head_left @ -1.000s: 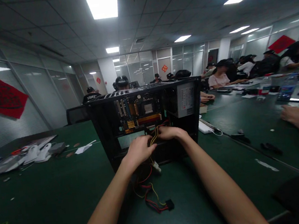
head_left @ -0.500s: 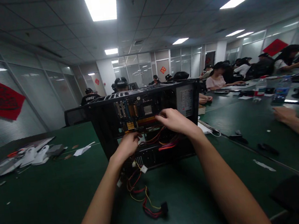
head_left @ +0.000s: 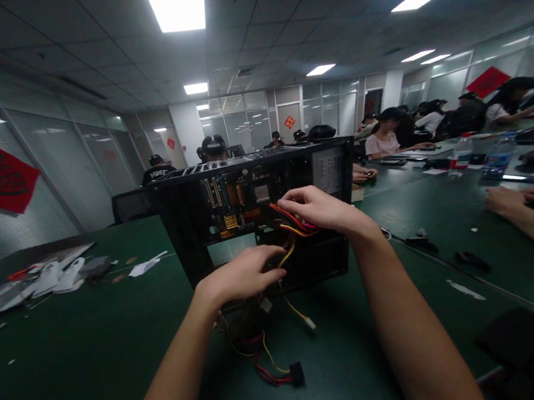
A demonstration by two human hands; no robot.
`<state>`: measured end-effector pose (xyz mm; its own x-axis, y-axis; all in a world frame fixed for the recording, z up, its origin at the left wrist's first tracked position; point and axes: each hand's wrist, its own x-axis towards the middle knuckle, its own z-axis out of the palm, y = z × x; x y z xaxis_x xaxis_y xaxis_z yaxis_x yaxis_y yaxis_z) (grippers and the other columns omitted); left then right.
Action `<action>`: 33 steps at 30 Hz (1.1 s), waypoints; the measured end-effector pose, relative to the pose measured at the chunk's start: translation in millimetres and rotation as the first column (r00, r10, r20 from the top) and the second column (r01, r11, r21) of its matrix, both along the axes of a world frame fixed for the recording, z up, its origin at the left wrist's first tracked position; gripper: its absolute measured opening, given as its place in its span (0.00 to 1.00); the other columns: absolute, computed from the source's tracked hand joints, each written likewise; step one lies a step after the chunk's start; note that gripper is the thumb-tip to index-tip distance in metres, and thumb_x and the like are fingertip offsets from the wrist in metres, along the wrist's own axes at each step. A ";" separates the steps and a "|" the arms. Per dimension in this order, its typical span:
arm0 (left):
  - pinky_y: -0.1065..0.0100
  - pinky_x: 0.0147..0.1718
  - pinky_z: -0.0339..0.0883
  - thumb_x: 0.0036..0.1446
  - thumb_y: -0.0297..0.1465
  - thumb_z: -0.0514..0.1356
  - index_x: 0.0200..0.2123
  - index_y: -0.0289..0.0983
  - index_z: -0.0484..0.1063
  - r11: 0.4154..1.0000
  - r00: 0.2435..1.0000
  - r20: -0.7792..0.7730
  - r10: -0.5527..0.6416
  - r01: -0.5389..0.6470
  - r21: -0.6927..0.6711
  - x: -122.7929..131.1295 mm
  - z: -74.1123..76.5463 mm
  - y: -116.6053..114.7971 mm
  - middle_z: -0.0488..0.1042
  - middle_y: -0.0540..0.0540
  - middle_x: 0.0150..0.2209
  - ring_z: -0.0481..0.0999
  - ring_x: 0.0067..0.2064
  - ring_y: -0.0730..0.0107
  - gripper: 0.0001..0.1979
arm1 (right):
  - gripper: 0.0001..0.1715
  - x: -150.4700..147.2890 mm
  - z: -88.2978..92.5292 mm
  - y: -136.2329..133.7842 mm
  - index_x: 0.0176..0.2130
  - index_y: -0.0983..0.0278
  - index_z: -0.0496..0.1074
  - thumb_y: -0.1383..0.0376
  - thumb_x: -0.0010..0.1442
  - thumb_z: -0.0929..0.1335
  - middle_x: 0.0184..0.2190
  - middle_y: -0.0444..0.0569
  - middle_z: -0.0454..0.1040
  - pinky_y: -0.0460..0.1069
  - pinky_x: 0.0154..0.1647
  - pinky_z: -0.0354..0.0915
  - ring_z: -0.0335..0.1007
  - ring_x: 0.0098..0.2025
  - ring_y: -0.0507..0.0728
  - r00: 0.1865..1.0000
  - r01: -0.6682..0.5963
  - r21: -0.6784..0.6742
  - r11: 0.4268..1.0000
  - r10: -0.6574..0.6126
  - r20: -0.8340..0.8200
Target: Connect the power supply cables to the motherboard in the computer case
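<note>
An open black computer case (head_left: pixel 172 225) stands on the green table in front of me, its inside facing me. A motherboard (head_left: pixel 234 197) shows in its upper part, and a labelled power supply (head_left: pixel 326 171) fills the upper right corner. My right hand (head_left: pixel 320 207) is closed on a bundle of red, orange and yellow power cables (head_left: pixel 295 226) in front of the board. Lower left, my left hand (head_left: pixel 242 274) has thumb and fingers apart beside a yellow wire. A small white connector (head_left: pixel 309 323) dangles below, and a black connector (head_left: pixel 296 374) lies on the table.
At the left lie papers and white parts (head_left: pixel 60 276). Two plastic bottles (head_left: pixel 462 154) stand at the right, near another person's hands (head_left: pixel 508 201). Small black pieces (head_left: pixel 472 261) and a paper scrap (head_left: pixel 466 290) lie on the right. Other people sit farther back.
My left hand has come out of the case and moved right, its fingers opening. My right hand now grips the cable bundle, pulled up and forward; a white connector now hangs in front.
</note>
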<state>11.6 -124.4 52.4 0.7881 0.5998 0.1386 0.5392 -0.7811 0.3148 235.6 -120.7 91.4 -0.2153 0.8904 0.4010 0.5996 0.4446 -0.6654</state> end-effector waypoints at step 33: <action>0.71 0.36 0.70 0.57 0.43 0.66 0.44 0.33 0.76 0.817 0.621 0.725 0.298 0.227 -0.530 14.7 3.0 -4.6 0.79 0.43 0.41 0.77 0.36 0.72 0.20 | 0.14 -15.6 -11.8 -0.4 0.38 0.67 0.79 0.61 0.64 0.66 0.37 0.51 0.81 0.44 0.32 0.63 0.74 0.36 0.55 0.986 -0.072 -0.028 0.997 0.075 0.148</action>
